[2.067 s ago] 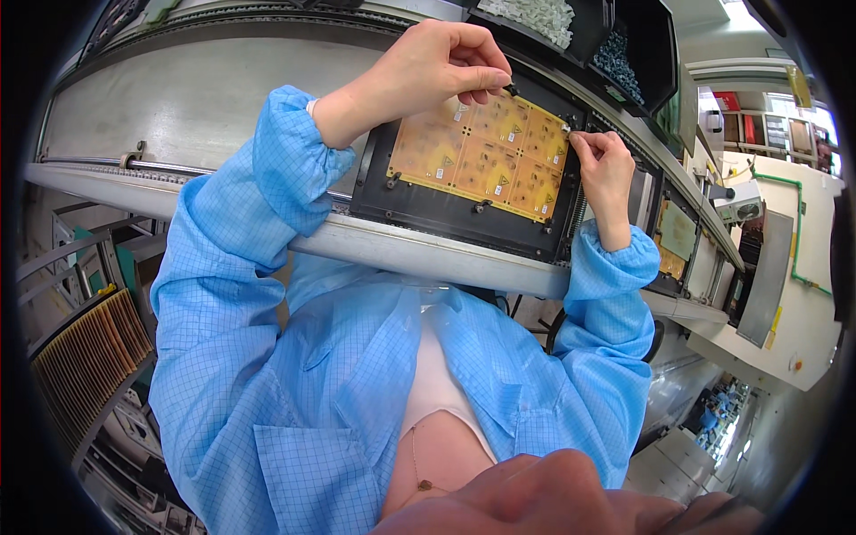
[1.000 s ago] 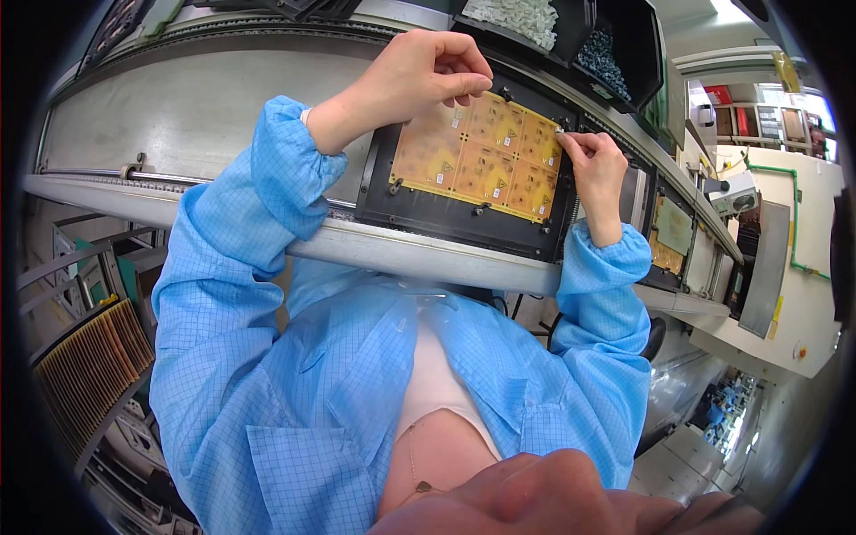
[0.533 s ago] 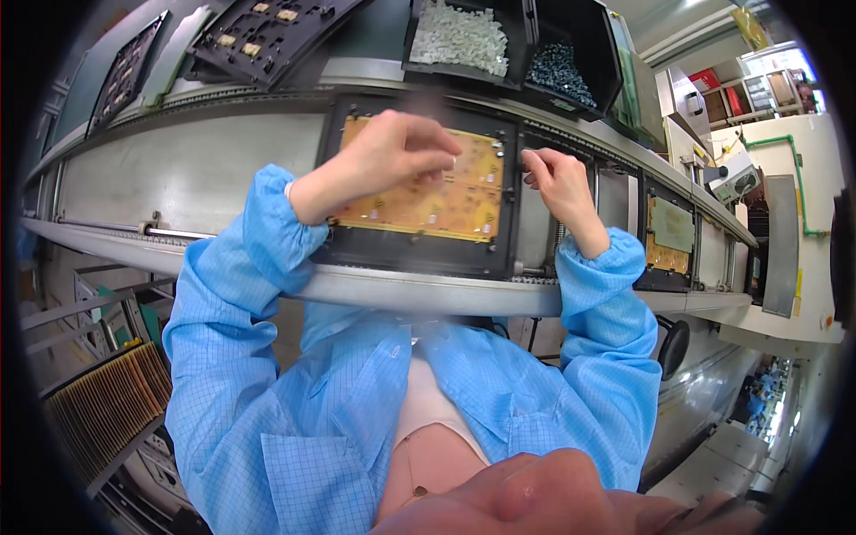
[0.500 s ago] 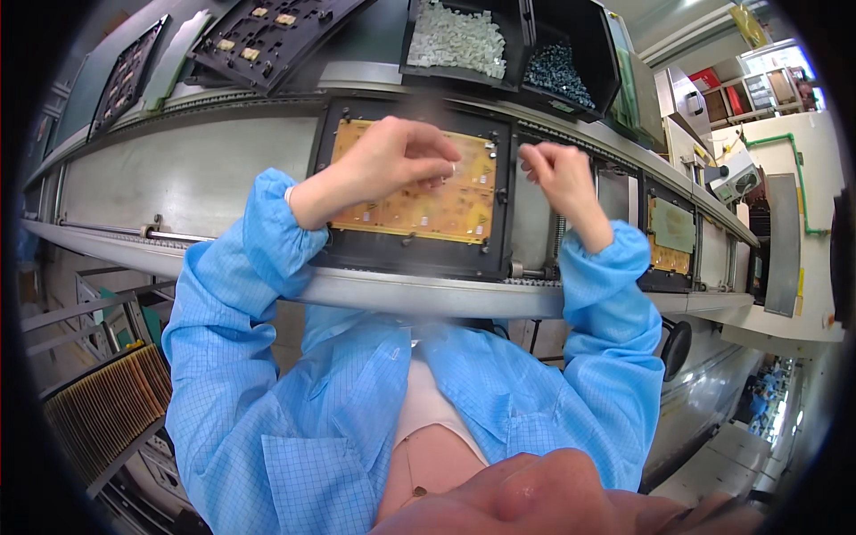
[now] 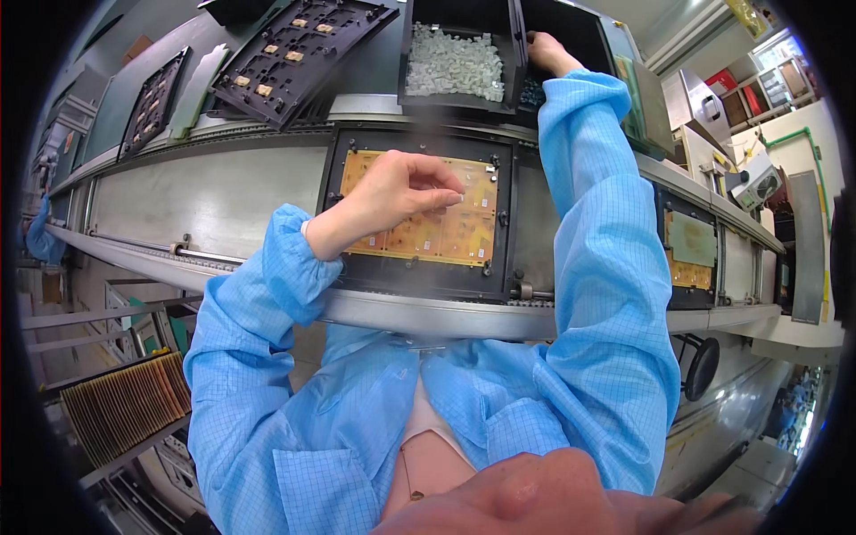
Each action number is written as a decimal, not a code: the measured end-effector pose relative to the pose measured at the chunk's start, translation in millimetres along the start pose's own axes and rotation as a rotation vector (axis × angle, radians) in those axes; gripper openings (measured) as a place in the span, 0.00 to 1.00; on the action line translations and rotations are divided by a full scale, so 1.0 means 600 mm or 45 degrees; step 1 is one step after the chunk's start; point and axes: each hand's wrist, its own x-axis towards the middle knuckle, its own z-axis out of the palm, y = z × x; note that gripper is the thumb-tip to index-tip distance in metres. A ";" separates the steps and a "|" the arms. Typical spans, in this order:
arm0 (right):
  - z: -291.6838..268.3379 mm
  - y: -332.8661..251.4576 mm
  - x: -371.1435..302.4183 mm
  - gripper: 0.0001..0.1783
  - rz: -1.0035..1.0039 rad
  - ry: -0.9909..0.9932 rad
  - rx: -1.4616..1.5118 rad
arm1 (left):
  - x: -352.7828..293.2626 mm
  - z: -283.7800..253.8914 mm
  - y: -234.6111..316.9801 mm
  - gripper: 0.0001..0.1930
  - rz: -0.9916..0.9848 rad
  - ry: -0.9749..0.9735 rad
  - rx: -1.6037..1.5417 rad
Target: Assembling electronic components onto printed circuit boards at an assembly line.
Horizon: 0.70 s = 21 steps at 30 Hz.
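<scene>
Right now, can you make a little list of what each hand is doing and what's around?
left hand: over the yellow board, fingers pinched; whether it holds a part is too small to tell
right hand: reaching into a dark bin at the back
board: lies in a black frame on the conveyor
white parts: in the bin beside the right hand
black trays: back left

Left hand (image 5: pixel 397 192): over the circuit board (image 5: pixel 446 234), which lies in a frame (image 5: pixel 504 223) on the conveyor rail (image 5: pixel 214 259).
Right hand (image 5: pixel 546 51): well behind and right of the left hand, reaching into the bin (image 5: pixel 571 27) at the back.
Behind left hand: tray of small parts (image 5: pixel 455 64), just left of the right hand.
Far left of right hand: slotted trays (image 5: pixel 299 49), side by side.
Right of both hands: second board (image 5: pixel 688 250) on the same rail.
</scene>
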 end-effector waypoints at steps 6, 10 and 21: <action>-0.005 -0.042 -0.014 0.16 -0.204 -0.184 -0.072 | 0.027 0.006 -0.036 0.07 -0.046 0.061 -0.005; -0.046 -0.036 -0.092 0.11 -0.318 -0.145 -0.058 | 0.048 0.034 -0.026 0.06 0.108 0.079 0.352; -0.087 -0.079 -0.188 0.07 -0.513 0.525 -0.096 | 0.072 0.050 -0.043 0.06 0.318 0.101 0.870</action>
